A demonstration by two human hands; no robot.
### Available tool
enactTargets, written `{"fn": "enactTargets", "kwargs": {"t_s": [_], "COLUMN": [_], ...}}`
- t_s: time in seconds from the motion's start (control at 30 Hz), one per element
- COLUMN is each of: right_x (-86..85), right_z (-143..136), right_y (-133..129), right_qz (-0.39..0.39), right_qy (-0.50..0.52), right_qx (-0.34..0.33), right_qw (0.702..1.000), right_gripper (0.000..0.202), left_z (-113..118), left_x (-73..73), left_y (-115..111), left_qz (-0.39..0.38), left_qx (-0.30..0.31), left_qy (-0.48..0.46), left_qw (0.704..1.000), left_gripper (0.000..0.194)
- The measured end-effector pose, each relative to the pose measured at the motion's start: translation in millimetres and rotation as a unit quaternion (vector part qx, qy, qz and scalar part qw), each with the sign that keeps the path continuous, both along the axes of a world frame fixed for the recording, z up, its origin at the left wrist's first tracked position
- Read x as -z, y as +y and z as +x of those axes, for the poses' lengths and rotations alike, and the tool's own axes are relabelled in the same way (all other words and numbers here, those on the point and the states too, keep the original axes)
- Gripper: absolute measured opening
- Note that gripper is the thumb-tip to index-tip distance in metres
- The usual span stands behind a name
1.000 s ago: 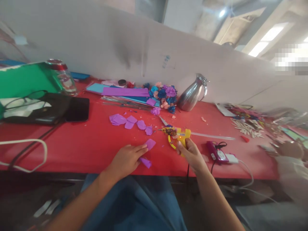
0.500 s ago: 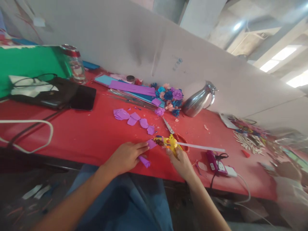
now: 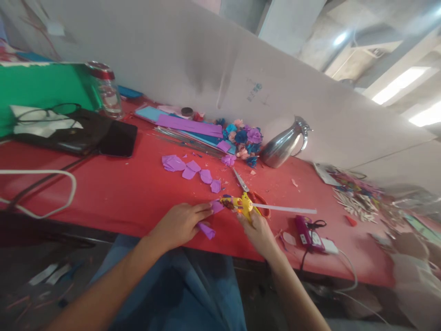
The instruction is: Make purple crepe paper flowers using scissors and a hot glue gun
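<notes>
My right hand point(image 3: 259, 233) is wrapped round the handle of a yellow glue gun point(image 3: 246, 207), with a long pale glue stick point(image 3: 284, 208) sticking out of its back end. The gun's dirty nozzle points left and meets a purple paper petal point(image 3: 217, 207). My left hand point(image 3: 184, 225) pinches that petal at its left edge. A rolled piece of purple paper point(image 3: 207, 230) pokes out below the same fingers. Beyond the hands, several cut purple petals point(image 3: 190, 170) lie in a row. Scissors with orange-red handles point(image 3: 241, 179) rest partly behind the glue gun.
Paper flowers point(image 3: 241, 137), purple paper strips point(image 3: 189, 125) and a metal jug point(image 3: 285, 142) stand along the wall. At left are a phone point(image 3: 119, 139), glasses and a glass jar point(image 3: 109, 94). A magenta power strip point(image 3: 309, 233) sits right; another person's hand point(image 3: 408, 246) is farther right.
Both hands stay nearly in place, the nozzle still at the petal. The glue stick's far end has shifted slightly left, toward the gun.
</notes>
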State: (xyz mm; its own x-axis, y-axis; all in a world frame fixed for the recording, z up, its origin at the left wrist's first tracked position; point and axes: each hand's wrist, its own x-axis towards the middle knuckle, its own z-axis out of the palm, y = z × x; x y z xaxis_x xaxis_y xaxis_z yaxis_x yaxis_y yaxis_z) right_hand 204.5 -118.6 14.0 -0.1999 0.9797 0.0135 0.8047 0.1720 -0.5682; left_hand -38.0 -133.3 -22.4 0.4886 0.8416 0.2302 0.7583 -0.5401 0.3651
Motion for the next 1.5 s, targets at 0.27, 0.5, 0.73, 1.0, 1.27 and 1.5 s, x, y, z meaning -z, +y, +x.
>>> {"fn": "enactTargets", "kwargs": {"t_s": [0.27,0.5,0.73,1.0,1.27,1.5], "right_x": [-4.8,-5.4,-11.6,6.7,25.6,6.5], "right_z": [7,14,32,98,117,87], "right_y": [-7,-12,-8,98,136,122], "right_qz": [-0.002,0.001,-0.049,-0.07,0.029,0.16], "right_qy": [-0.016,-0.026,0.049,0.128,-0.088,-0.12], "right_qx": [0.006,0.005,0.006,0.183,0.257,0.278], "right_qw": [1.0,1.0,0.998,0.972,0.962,0.939], "right_gripper": [0.039,0.038,0.039,0.055,0.042,0.029], "left_z": [0,-1,-1,-2,0,12], "left_x": [0.8,-1.9,-0.9,-1.5,0.0,-13.8], "left_y": [1,1,1,0,3,11], "left_qz": [0.0,0.0,-0.013,-0.013,-0.004,-0.064], "left_qx": [0.002,-0.001,0.002,-0.008,-0.038,-0.139], "left_qy": [-0.016,0.008,0.002,-0.042,-0.038,-0.239], "left_qw": [1.0,1.0,1.0,0.999,0.999,0.959], "left_gripper": [0.058,0.061,0.059,0.046,0.033,0.014]}}
